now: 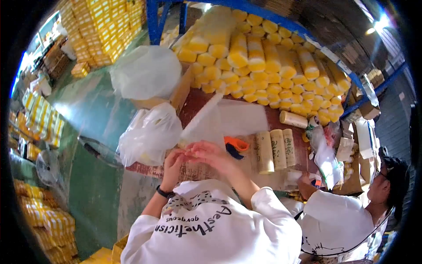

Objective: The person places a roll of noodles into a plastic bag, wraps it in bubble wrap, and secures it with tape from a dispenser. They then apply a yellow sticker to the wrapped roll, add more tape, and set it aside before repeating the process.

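Observation:
My left hand (176, 163) and my right hand (208, 154) meet above the front edge of the red table, fingers bent and pressed together. What they hold, if anything, is too small to make out. Beyond them lies a translucent white sheet (244, 118) with a rolled or folded edge. A white plastic bag (151, 134) bulges just left of my hands. To their right rests an orange and dark blue tool (236, 145). Farther right, several pale printed rolls (264, 153) lie side by side.
Yellow and white wrapped rolls (263, 66) are stacked at the back under a blue frame (281, 18). A cardboard box (181, 90) with a large plastic bag (147, 72) stands back left. At right, a co-worker (338, 215) reaches onto the table, near a clear bag (327, 165).

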The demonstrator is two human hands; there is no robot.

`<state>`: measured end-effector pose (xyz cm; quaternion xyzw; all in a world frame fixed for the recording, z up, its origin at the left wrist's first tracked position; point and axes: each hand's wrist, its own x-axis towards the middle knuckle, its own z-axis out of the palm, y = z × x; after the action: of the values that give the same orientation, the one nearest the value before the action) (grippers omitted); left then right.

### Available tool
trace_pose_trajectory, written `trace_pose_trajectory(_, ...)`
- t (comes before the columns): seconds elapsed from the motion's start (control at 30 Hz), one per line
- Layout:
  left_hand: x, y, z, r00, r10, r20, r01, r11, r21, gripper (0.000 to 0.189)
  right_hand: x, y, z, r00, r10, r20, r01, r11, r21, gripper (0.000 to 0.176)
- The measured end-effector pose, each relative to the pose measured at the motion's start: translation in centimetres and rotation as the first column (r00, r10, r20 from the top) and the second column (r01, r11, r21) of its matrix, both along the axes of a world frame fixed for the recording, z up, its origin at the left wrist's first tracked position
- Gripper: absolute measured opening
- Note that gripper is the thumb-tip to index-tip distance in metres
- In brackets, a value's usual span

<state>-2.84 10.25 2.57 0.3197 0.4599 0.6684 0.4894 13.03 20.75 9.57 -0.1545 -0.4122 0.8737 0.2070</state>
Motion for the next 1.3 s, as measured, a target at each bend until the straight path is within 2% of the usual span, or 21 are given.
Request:
trace_pose_trajectory(0.07, -0.8, -0.5, -0.4, 0.995, 0.030, 0.092, -0.029, 1.000, -0.003, 0.013, 0.6, 0.7, -2.3, 0.992, -0.090, 0.091, 0.069, 0.975, 0.211, 0.018)
trace_pose_trajectory(0.1, -1.2, -0.4, -0.4, 0.989, 0.049, 0.138, -0.048, 0.999, -0.011, 0.010, 0.9, 1.3, -4.7, 0.963, -0.219, 0.158, 0.126, 0.882, 0.454, 0.020)
trace_pose_trajectory(0.2, -1.2, -0.7, 0.5, 0.992, -0.005, 0.129, 0.009, 1.000, -0.025, 0.010, 2.3, 2.4, -9.0, 0.851, -0.455, 0.263, 0.071, 0.596, 0.800, 0.035)
trace_pose_trajectory(0.27, -0.5, -1.5, -0.5, 0.986, 0.027, 0.166, -0.012, 0.996, -0.092, 0.011, 3.8, 4.2, -14.1, 0.505, -0.707, 0.495, -0.143, 0.497, 0.856, 0.052)
trace_pose_trajectory(0.33, -0.3, -1.3, -1.2, 0.981, 0.047, 0.188, -0.022, 0.991, -0.132, 0.011, 6.6, 6.2, -17.9, 0.161, -0.905, 0.394, -0.267, 0.344, 0.900, 0.067)
trace_pose_trajectory(0.37, -0.3, -1.6, -1.5, 0.984, 0.039, 0.174, -0.019, 0.993, -0.113, 0.012, 8.9, 7.1, -18.9, 0.042, -0.972, 0.229, -0.291, 0.208, 0.934, 0.074)
trace_pose_trajectory(0.43, -1.1, -2.4, -2.9, 0.973, 0.021, 0.231, 0.010, 0.992, -0.128, 0.012, 12.9, 9.1, -20.2, 0.041, -0.963, 0.265, -0.337, 0.236, 0.911, 0.079)
trace_pose_trajectory(0.5, -1.8, -2.8, -3.3, 0.972, 0.041, 0.230, 0.003, 0.982, -0.188, 0.011, 15.1, 8.8, -20.5, -0.078, -0.894, 0.440, -0.270, 0.444, 0.854, 0.089)
trace_pose_trajectory(0.57, -2.1, -2.8, -3.5, 0.968, 0.101, 0.229, -0.038, 0.965, -0.261, 0.011, 16.7, 8.7, -21.7, -0.065, -0.904, 0.423, 0.034, 0.422, 0.906, 0.091)
trace_pose_trajectory(0.6, -2.1, -2.6, -3.8, 0.966, 0.111, 0.233, -0.048, 0.964, -0.261, 0.011, 17.3, 9.4, -22.6, -0.052, -0.910, 0.412, 0.093, 0.406, 0.909, 0.093)
trace_pose_trajectory(0.63, -2.1, -2.4, -4.1, 0.964, 0.123, 0.236, -0.059, 0.963, -0.263, 0.011, 18.0, 10.0, -23.4, -0.040, -0.916, 0.398, 0.152, 0.388, 0.909, 0.094)
trace_pose_trajectory(0.7, -2.1, -2.7, -4.2, 0.966, 0.127, 0.227, -0.069, 0.966, -0.248, 0.010, 18.6, 10.6, -25.3, 0.002, -0.925, 0.381, 0.086, 0.380, 0.921, 0.097)
trace_pose_trajectory(0.8, -1.8, -2.3, -3.5, 0.970, 0.103, 0.219, -0.059, 0.978, -0.198, 0.009, 16.4, 7.8, -15.7, -0.239, -0.862, 0.448, -0.015, 0.464, 0.886, 0.094)
trace_pose_trajectory(0.87, -1.7, -2.2, -4.1, 0.963, 0.080, 0.257, -0.028, 0.980, -0.199, 0.008, 16.7, 8.3, -14.1, -0.311, -0.833, 0.457, 0.104, 0.448, 0.888, 0.088)
trace_pose_trajectory(0.93, -1.3, -2.5, -4.1, 0.956, 0.099, 0.275, -0.016, 0.957, -0.289, 0.007, 18.9, 8.8, -15.0, -0.408, -0.794, 0.451, 0.169, 0.420, 0.892, 0.075)
trace_pose_trajectory(1.0, -1.5, -2.9, -5.6, 0.950, 0.073, 0.303, 0.039, 0.936, -0.350, 0.005, 21.8, 11.1, -20.4, -0.526, -0.740, 0.419, 0.189, 0.379, 0.906, 0.055)
trace_pose_trajectory(1.1, -1.3, -2.9, -4.1, 0.961, 0.061, 0.268, 0.032, 0.945, -0.327, 0.008, 24.4, 13.3, -25.6, -0.325, -0.943, 0.073, 0.030, 0.067, 0.997, 0.024)
trace_pose_trajectory(1.13, -1.4, -3.0, -3.4, 0.965, 0.070, 0.251, 0.016, 0.945, -0.326, 0.009, 24.5, 13.6, -25.8, -0.225, -0.939, 0.260, 0.367, 0.165, 0.915, 0.021)
trace_pose_trajectory(1.2, -1.8, -2.9, -3.5, 0.965, 0.063, 0.254, 0.022, 0.948, -0.319, 0.010, 24.2, 15.5, -24.6, 0.134, -0.874, 0.467, 0.833, 0.355, 0.424, 0.022)
trace_pose_trajectory(1.23, -1.8, -2.9, -3.8, 0.967, 0.068, 0.246, 0.018, 0.943, -0.332, 0.011, 21.1, 14.7, -22.3, 0.103, -0.915, 0.389, 0.872, 0.271, 0.408, 0.020)
trace_pose_trajectory(1.3, -1.8, -3.2, -3.9, 0.974, 0.034, 0.222, 0.042, 0.943, -0.329, 0.012, 14.6, 11.2, -15.2, 0.309, -0.913, 0.265, 0.922, 0.356, 0.152, 0.020)
